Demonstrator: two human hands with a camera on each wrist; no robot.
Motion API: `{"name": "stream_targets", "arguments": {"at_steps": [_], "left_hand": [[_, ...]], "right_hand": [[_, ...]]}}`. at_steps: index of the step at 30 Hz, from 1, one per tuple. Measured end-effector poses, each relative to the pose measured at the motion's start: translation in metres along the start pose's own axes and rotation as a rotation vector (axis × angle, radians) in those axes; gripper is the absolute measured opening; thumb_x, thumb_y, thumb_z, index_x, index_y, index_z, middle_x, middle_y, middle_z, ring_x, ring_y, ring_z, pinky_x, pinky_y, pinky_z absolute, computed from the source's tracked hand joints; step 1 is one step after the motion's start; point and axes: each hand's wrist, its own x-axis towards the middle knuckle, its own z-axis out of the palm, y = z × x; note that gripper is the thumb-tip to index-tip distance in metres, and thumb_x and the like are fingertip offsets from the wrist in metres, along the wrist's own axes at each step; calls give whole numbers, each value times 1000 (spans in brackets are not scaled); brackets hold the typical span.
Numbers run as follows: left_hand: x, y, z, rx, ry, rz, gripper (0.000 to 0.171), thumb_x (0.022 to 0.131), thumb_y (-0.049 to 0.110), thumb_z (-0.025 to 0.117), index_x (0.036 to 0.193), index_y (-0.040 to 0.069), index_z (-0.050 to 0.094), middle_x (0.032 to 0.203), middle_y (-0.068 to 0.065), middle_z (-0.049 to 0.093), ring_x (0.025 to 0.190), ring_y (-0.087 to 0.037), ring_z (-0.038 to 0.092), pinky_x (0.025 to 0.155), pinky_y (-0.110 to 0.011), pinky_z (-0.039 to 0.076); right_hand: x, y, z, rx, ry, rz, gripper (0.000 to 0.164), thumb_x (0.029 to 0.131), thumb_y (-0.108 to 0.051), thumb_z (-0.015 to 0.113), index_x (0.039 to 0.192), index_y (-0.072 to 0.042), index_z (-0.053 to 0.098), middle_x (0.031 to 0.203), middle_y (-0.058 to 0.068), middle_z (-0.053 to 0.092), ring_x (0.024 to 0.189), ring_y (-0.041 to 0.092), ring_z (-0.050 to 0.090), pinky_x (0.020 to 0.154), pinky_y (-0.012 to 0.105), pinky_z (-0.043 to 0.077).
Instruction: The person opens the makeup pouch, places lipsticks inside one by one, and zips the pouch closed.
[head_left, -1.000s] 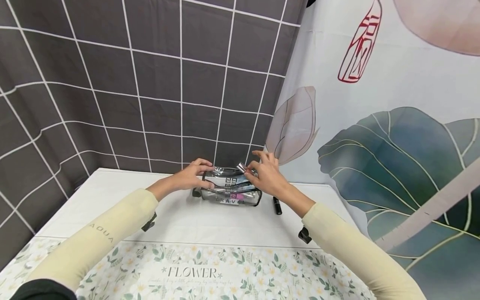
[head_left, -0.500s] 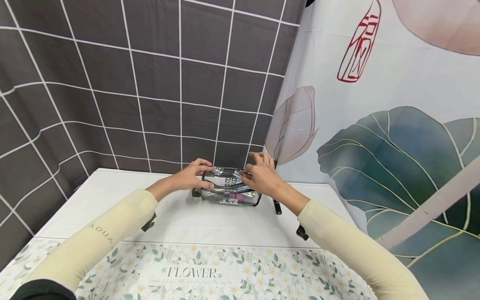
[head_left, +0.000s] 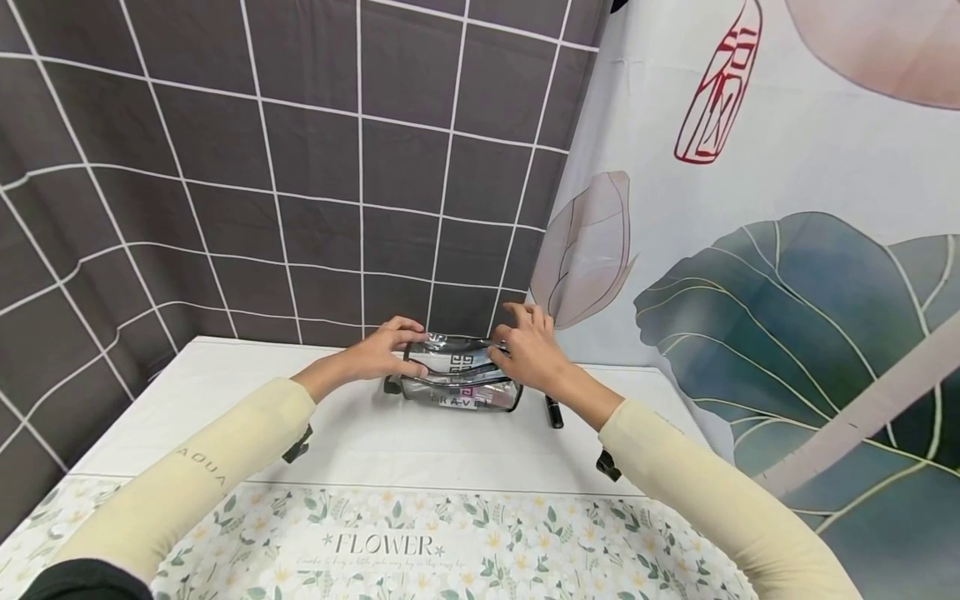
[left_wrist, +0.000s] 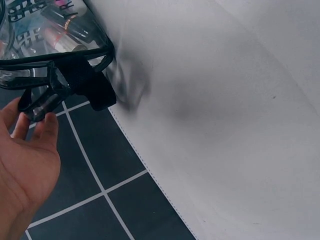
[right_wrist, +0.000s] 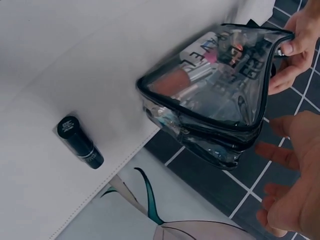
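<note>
A clear cosmetic bag (head_left: 459,392) with black piping and "TRAVEL" lettering lies at the back of the white table, its top unzipped. My left hand (head_left: 384,350) grips the rim at its left end, thumb in front and fingers behind. In the right wrist view, several cosmetics show through the bag (right_wrist: 225,107), among them a brownish-red tube (right_wrist: 172,82) and a pink item. My right hand (head_left: 531,354) hovers at the bag's right end; in the right wrist view its fingers (right_wrist: 280,155) are spread loosely beside the opening and hold nothing.
A small black lipstick-like tube (head_left: 554,412) lies on the table to the right of the bag. Behind the table hangs a dark grid-patterned cloth (head_left: 315,208), with a leaf-print cloth (head_left: 750,333) to the right. A floral "FLOWER" mat (head_left: 375,533) covers the near side.
The small silver-ended item in my right fingers went down into the bag's opening and has left the fingers, which have loosened. My left hand keeps its hold on the rim.
</note>
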Motion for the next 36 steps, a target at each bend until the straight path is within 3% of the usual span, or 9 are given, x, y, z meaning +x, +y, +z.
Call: {"name": "stream_targets", "arguments": {"at_steps": [9,19,24,28,36], "left_hand": [[1,1,-1,-7,0,-17,79,97,21,85,160,-14,52,170,-29,34,160,-57,41,137,-62,39],[0,3,-1,-9,-3,1,78,97,19,84,159,-15,52,170,-31,34,160,-58,39,137,-64,37],[-1,3,-2,-4,-3,5,78,96,18,84,159,-16,52,169,-32,34,159,-58,40,137,-64,37],[0,3,-2,0,-7,-6,79,97,20,85,159,-15,52,169,-31,34,159,-58,42,136,-63,39],[0,-1,0,7,-9,-10,81,96,22,86,160,-13,52,170,-29,34,159,-59,42,135,-63,40]], "right_hand": [[-6,13,-1,28,60,42,26,114,-23,63,111,-6,82,170,33,48,153,56,40,119,73,38],[-18,38,-3,7,53,197,34,115,-22,51,108,-2,78,170,37,44,154,59,35,120,76,34],[-26,48,2,-18,26,248,37,114,-19,49,98,0,76,166,40,46,150,62,38,117,77,36],[-34,56,11,-49,-15,278,36,111,-19,53,87,-1,73,163,42,49,146,61,40,113,73,39],[-47,59,29,-125,-201,361,40,108,-26,65,75,-4,68,160,40,53,144,60,42,111,69,42]]}}
